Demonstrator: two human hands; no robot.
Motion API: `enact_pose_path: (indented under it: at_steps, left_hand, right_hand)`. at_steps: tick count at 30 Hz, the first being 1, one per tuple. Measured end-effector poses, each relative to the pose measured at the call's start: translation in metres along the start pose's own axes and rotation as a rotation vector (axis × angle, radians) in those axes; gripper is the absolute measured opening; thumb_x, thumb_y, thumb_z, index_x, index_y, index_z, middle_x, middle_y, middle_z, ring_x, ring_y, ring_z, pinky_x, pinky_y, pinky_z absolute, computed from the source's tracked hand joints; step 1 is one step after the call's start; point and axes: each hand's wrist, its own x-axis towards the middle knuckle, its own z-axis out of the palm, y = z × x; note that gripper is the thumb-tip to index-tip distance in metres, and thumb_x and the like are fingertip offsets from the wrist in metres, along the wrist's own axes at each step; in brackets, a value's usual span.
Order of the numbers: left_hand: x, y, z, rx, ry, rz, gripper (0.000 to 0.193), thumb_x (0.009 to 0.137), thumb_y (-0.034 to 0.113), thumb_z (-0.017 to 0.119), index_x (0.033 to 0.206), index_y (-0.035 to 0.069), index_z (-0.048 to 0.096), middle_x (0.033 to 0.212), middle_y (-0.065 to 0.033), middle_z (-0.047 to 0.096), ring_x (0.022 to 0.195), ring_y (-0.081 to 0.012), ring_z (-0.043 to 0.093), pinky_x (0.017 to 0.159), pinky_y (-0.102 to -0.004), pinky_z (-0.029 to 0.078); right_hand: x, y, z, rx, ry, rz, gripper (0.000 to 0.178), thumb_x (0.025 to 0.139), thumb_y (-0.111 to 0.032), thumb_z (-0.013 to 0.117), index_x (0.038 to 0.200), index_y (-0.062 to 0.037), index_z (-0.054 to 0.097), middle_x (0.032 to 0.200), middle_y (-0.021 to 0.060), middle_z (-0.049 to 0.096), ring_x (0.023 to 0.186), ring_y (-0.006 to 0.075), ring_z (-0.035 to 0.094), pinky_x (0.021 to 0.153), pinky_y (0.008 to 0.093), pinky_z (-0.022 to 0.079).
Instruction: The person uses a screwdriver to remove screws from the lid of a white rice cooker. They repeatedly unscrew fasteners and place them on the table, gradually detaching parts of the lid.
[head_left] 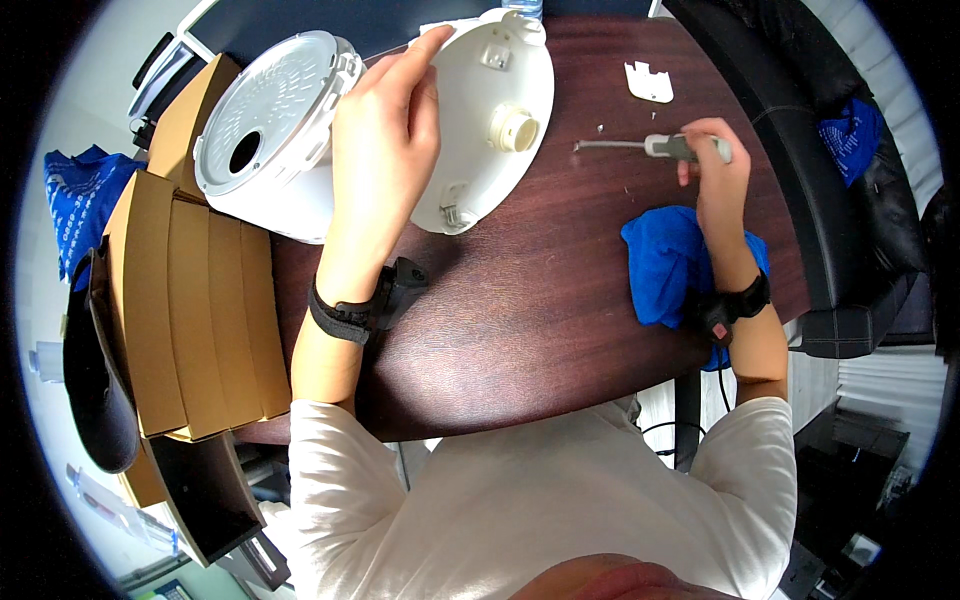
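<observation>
At the far left of the table, a white cylindrical appliance body point(290, 200) lies on its side, its grey perforated end with a dark round hole facing up and left. Beside it stands a tilted white oval cover point(470, 90), its inside with a round socket toward me. My left hand point(390, 120) is closed at the cover's left rim, between cover and body; some fingertips are hidden. My right hand point(712, 150) grips a screwdriver point(665, 147) by its grey-and-white handle. The metal shaft points left, low over the table, near small screws point(600, 128).
A small white plastic piece point(649, 83) lies at the back right of the dark wooden table point(500, 310). A blue cloth point(660, 265) is bunched under my right forearm. Cardboard boxes point(190, 310) line the left side, and a black chair point(800, 180) stands along the right.
</observation>
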Motion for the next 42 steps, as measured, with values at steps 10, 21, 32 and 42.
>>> enact_pose_path:
  at_steps: [10,21,32,42]
  left_hand:
    - [0.0,0.002,-0.001,0.016,-0.017,-0.019,0.031,0.092,0.004,0.053,0.12,0.011,0.063,0.096,-0.015,0.069,0.082,-0.0204,0.067,0.073,-0.0321,0.05]
    - [0.0,0.002,-0.001,0.003,-0.009,-0.001,0.031,0.091,0.004,0.053,0.12,0.01,0.063,0.089,-0.014,0.068,0.074,-0.0189,0.065,0.069,-0.0308,0.049]
    - [0.0,0.0,0.0,0.014,0.016,0.029,0.031,0.092,0.005,0.053,0.121,0.011,0.063,0.086,-0.0137,0.068,0.071,-0.0166,0.063,0.067,-0.0305,0.048]
    - [0.0,-0.016,0.002,-0.112,0.067,-0.054,0.031,0.088,0.002,0.053,0.116,0.008,0.064,0.084,-0.0193,0.066,0.07,-0.0307,0.065,0.068,-0.0355,0.05]
  right_hand:
    - [0.006,-0.004,-0.011,-0.019,0.058,-0.001,0.008,0.082,-0.008,0.057,0.077,-0.0021,0.06,0.061,0.0019,0.053,0.048,0.0076,0.046,0.042,0.0219,0.034]
    - [0.014,-0.003,-0.019,-0.013,0.13,-0.079,0.011,0.083,-0.008,0.056,0.075,-0.0033,0.06,0.062,0.0013,0.052,0.047,0.0069,0.044,0.041,0.0219,0.033]
    - [0.007,-0.011,-0.018,-0.049,0.04,-0.063,0.017,0.088,-0.014,0.058,0.078,-0.0013,0.062,0.062,0.0028,0.055,0.048,0.0076,0.047,0.043,0.0218,0.033]
    - [0.014,-0.005,-0.02,0.044,0.132,-0.093,0.016,0.092,-0.014,0.054,0.087,-0.0014,0.062,0.069,0.0054,0.058,0.054,0.0087,0.052,0.049,0.0222,0.041]
